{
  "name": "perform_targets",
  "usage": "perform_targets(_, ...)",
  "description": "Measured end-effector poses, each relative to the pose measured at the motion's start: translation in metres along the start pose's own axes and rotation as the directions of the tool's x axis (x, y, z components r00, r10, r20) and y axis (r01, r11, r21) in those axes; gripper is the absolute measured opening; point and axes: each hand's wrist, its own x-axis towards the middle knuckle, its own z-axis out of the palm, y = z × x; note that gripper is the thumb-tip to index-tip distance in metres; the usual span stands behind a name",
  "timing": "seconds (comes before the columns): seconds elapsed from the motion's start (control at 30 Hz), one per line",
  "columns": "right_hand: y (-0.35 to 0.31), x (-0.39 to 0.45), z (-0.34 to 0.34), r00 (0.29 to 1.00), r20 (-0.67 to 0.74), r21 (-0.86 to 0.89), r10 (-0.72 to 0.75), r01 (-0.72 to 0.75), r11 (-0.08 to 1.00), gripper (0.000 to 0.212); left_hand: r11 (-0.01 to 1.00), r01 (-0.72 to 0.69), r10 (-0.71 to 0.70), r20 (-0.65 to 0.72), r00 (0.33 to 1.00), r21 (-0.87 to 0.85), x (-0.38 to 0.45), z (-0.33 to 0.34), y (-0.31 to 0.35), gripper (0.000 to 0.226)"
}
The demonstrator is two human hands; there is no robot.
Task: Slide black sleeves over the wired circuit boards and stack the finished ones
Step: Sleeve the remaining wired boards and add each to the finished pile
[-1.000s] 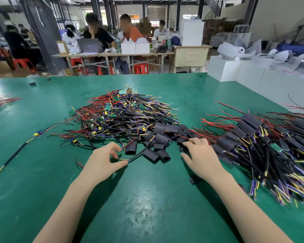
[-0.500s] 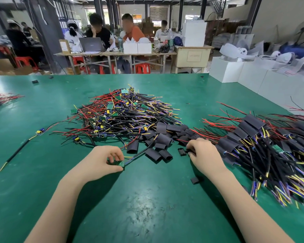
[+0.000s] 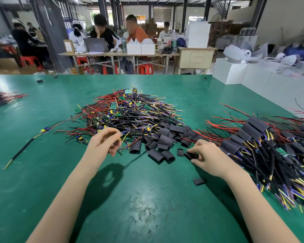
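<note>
Hands' grip: left hand point(image 3: 104, 142) pinches wires, right hand point(image 3: 206, 155) pinches black sleeve point(image 3: 191, 155).

A broad green-matted table point(image 3: 42, 172) fills the near scene. Beyond its far edge stands a long wooden trestle table point(image 3: 118, 54) with people seated on red plastic stools point(image 3: 145, 68); an open grey laptop point(image 3: 94, 45) and white cardboard boxes point(image 3: 140, 49) rest on it. Just right of it is a pale yellow cabinet point(image 3: 197, 57) carrying a tall white box point(image 3: 197, 35). Dark steel pillars point(image 3: 47, 32) rise at far left. A row of white cartons point(image 3: 263, 79) lines the right side before a pale wall point(image 3: 288, 16). Daylight comes through far windows point(image 3: 95, 13).
</note>
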Motion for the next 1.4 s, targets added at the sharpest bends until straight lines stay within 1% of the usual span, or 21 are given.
perform_targets(0.07, 0.001, -0.001, -0.001, 0.999, -0.032, -0.019, 0.011, -0.011, 1.000, 0.032, 0.993, -0.001, -0.003, -0.028, 1.000, -0.119, 0.000, 0.002, 0.003, 0.017)
perform_targets(0.13, 0.000, -0.003, 0.000, 0.998, -0.057, -0.032, 0.016, -0.018, 0.999, 0.033, 0.962, 0.003, -0.017, -0.048, 0.999, -0.273, 0.001, 0.003, 0.007, 0.012)
perform_targets(0.17, 0.000, -0.003, 0.000, 0.998, -0.063, -0.029, 0.009, -0.011, 1.000, 0.033, 0.941, 0.004, -0.023, -0.051, 0.998, -0.338, 0.001, 0.002, 0.009, 0.014)
perform_targets(0.23, -0.002, -0.002, -0.002, 0.998, -0.063, 0.013, -0.010, 0.011, 1.000, 0.031, 0.916, 0.006, -0.032, -0.056, 0.998, -0.402, 0.002, -0.002, 0.010, 0.015)
perform_targets(0.3, -0.002, -0.002, -0.004, 0.997, -0.068, 0.051, -0.024, 0.028, 0.998, 0.027, 0.913, 0.013, -0.040, -0.058, 0.998, -0.408, 0.002, -0.003, 0.011, 0.014)
perform_targets(0.4, -0.001, -0.002, -0.006, 0.994, -0.096, 0.063, -0.043, 0.049, 0.997, 0.021, 0.915, 0.032, -0.054, -0.042, 0.998, -0.402, 0.000, -0.001, 0.013, 0.015)
perform_targets(0.57, -0.004, -0.003, -0.002, 0.989, -0.124, 0.102, -0.075, 0.088, 0.991, 0.032, 0.929, 0.070, -0.081, -0.015, 0.997, -0.362, -0.002, 0.003, 0.014, 0.019)
perform_targets(0.73, -0.005, -0.002, -0.004, 0.996, -0.048, 0.100, -0.080, 0.084, 0.991, 0.037, 0.939, 0.068, -0.071, 0.002, 0.997, -0.336, -0.004, 0.006, 0.016, 0.020)
perform_targets(0.87, -0.006, -0.003, -0.004, 0.996, -0.070, 0.130, -0.058, 0.067, 0.989, 0.039, 0.931, 0.085, -0.089, 0.007, 0.996, -0.355, -0.005, 0.006, 0.016, 0.020)
perform_targets(0.93, -0.008, -0.003, -0.004, 0.994, -0.099, 0.138, -0.047, 0.061, 0.989, 0.035, 0.919, 0.099, -0.097, 0.025, 0.995, -0.382, -0.005, 0.006, 0.016, 0.021)
perform_targets(1.0, -0.011, -0.003, -0.005, 0.987, -0.157, 0.139, -0.044, 0.066, 0.988, 0.029, 0.899, 0.109, -0.096, 0.052, 0.994, -0.425, -0.005, 0.006, 0.015, 0.021)
perform_targets(1.07, -0.016, -0.003, -0.006, 0.969, -0.245, 0.185, -0.037, 0.084, 0.979, 0.024, 0.874, 0.111, -0.086, 0.075, 0.993, -0.472, -0.005, 0.008, 0.016, 0.021)
perform_targets(1.17, -0.023, -0.002, -0.007, 0.931, -0.362, 0.273, -0.039, 0.146, 0.951, 0.024, 0.858, 0.116, -0.080, 0.093, 0.992, -0.500, -0.004, 0.010, 0.015, 0.020)
perform_targets(1.23, -0.027, -0.002, -0.006, 0.921, -0.383, 0.297, -0.066, 0.190, 0.936, 0.027, 0.853, 0.120, -0.077, 0.104, 0.992, -0.508, -0.004, 0.010, 0.016, 0.020)
perform_targets(1.4, -0.033, -0.002, -0.003, 0.900, -0.416, 0.290, -0.134, 0.270, 0.918, 0.028, 0.847, 0.149, -0.101, 0.120, 0.988, -0.510, -0.005, 0.010, 0.016, 0.020)
